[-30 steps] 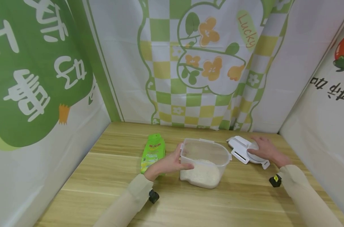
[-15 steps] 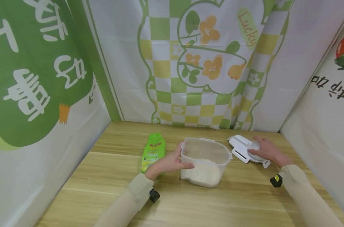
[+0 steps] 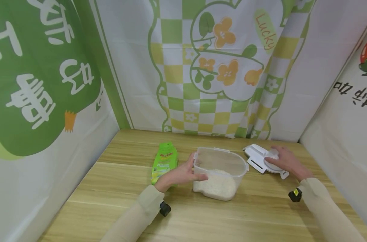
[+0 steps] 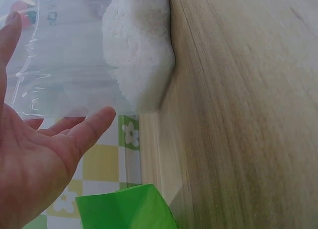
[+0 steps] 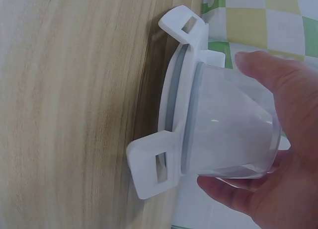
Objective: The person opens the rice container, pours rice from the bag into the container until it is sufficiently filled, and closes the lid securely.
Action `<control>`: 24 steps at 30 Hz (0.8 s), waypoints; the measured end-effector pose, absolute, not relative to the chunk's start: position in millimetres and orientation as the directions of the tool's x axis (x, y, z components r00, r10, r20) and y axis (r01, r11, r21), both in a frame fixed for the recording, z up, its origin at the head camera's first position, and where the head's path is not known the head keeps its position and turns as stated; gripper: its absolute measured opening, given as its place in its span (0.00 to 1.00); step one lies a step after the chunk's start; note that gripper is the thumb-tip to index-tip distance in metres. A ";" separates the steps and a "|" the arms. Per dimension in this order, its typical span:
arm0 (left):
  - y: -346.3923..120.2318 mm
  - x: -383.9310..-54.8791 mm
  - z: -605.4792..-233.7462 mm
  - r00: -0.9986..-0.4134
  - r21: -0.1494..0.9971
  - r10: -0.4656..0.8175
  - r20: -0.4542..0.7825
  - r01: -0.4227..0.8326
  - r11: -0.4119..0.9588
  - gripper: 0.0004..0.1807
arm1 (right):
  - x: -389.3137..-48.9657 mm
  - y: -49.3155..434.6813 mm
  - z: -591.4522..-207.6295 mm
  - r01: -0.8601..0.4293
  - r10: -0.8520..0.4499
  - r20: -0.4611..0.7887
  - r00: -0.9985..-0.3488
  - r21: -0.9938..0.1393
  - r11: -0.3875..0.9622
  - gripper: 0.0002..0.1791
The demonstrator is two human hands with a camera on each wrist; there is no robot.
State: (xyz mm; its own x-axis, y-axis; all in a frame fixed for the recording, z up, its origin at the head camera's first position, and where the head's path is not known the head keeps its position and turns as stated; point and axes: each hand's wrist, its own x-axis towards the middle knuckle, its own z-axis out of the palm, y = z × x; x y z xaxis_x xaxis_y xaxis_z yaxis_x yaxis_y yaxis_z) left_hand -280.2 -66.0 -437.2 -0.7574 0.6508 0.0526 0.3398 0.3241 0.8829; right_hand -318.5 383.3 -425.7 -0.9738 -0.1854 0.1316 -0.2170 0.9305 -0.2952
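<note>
A clear plastic storage container (image 3: pixel 238 183) with white rice (image 3: pixel 217 185) in its lower part stands lidless on the table. My left hand (image 3: pixel 183 173) holds its left end, the thumb on the front wall and the other fingers around the back. To its right lies the white lid (image 3: pixel 256 156), clip flaps spread out. My right hand (image 3: pixel 284 160) grips a clear cup (image 5: pixel 233 122) that sits on the lid, thumb on one side and fingers on the other. In the right wrist view the cup's base meets the lid.
A bright green bag (image 3: pixel 166 160) lies left of the container, close behind my left wrist. Patterned cloth (image 3: pixel 198 114) hangs along the table's back edge, and printed sheets (image 3: pixel 89 158) wall in the sides. The wooden table (image 3: pixel 219 222) extends in front of the container.
The view has shifted very slightly. Both hands, the container, the lid and the bag stay essentially where they were.
</note>
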 end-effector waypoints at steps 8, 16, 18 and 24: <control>-66.9 -279.2 -436.6 -0.765 0.865 0.643 0.046 0.353 0.358 0.58 | -320.6 383.7 -423.2 -0.207 -0.155 0.174 -0.973 -0.341 0.917 0.42; -67.6 -278.5 -435.7 -0.763 0.866 0.645 0.038 0.347 0.360 0.58 | -323.9 385.1 -418.4 -0.194 -0.087 0.266 -0.960 -0.408 0.892 0.37; -67.8 -279.5 -436.5 -0.764 0.863 0.644 0.037 0.349 0.365 0.58 | -323.1 384.4 -417.0 -0.201 -0.072 0.304 -0.950 -0.421 0.885 0.35; -67.9 -281.3 -438.1 -0.768 0.858 0.640 0.029 0.347 0.378 0.58 | -318.6 382.6 -414.5 -0.203 0.025 0.394 -0.919 -0.525 0.827 0.31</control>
State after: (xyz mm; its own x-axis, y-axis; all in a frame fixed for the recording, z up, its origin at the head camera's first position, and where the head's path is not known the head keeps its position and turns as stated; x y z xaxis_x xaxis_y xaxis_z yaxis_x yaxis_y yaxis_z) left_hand -281.3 -67.9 -438.1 -0.7680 0.6398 0.0289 0.3472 0.3780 0.8582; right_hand -318.6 382.6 -414.5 -0.9186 0.0248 0.3945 -0.2030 0.8267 -0.5247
